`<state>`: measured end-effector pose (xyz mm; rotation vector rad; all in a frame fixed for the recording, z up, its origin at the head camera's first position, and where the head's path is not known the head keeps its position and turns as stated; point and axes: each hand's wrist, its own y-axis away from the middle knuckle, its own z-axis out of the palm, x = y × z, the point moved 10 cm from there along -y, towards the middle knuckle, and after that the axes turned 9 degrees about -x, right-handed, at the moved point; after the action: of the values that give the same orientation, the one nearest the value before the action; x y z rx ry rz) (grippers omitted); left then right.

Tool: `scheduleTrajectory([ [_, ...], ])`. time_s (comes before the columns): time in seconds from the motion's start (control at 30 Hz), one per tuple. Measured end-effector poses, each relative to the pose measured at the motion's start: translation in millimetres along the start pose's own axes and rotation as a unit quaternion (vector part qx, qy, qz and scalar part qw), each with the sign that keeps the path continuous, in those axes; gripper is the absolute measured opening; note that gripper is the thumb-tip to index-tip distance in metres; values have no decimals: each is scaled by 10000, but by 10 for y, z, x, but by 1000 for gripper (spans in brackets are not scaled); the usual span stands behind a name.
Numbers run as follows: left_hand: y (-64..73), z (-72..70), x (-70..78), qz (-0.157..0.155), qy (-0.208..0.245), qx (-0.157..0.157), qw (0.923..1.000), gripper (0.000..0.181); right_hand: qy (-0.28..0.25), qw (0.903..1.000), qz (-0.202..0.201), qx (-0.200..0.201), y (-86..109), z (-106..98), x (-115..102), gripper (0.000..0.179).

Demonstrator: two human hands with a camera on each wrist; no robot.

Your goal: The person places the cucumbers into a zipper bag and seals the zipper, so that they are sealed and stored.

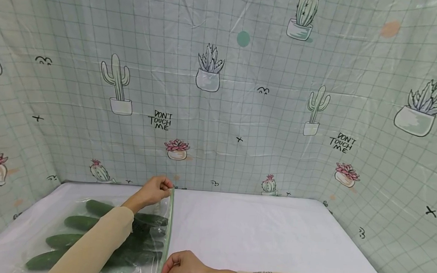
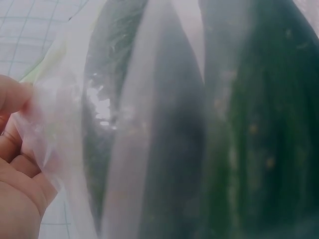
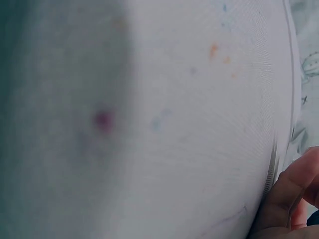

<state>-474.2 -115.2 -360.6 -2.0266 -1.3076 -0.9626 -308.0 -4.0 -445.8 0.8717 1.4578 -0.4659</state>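
A large clear zip bag [image 1: 156, 208] lies flat on the left of the table with several dark green cucumbers [image 1: 62, 240] side by side inside it. Its green zip strip [image 1: 167, 234] runs from far to near along the bag's right edge. At the far end of that strip, my left hand [image 1: 153, 192] pinches the corner; the left wrist view has its fingers [image 2: 17, 99] on the clear plastic. My right hand [image 1: 190, 270] pinches the strip's near end, close to the bottom of the head view. The left forearm crosses over the bag and hides part of the cucumbers.
A white cloth covers the table [image 1: 253, 232], and its surface stretches away to the right of the bag. Behind and at both sides hangs a pale green checked curtain [image 1: 220, 111] printed with cactus pots.
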Motion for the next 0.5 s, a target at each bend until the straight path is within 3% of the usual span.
scheduleTrajectory([
  [0.33, 15, -20, -3, -29, 86, 50, 9999, 13, 256, 9995, -137, -91, -3, 22, -33, 11],
  [0.5, 28, 3, 9, 48, 113, 46, 9999, 12, 500, 9975, -140, -473, -4, 37, -88, 10],
])
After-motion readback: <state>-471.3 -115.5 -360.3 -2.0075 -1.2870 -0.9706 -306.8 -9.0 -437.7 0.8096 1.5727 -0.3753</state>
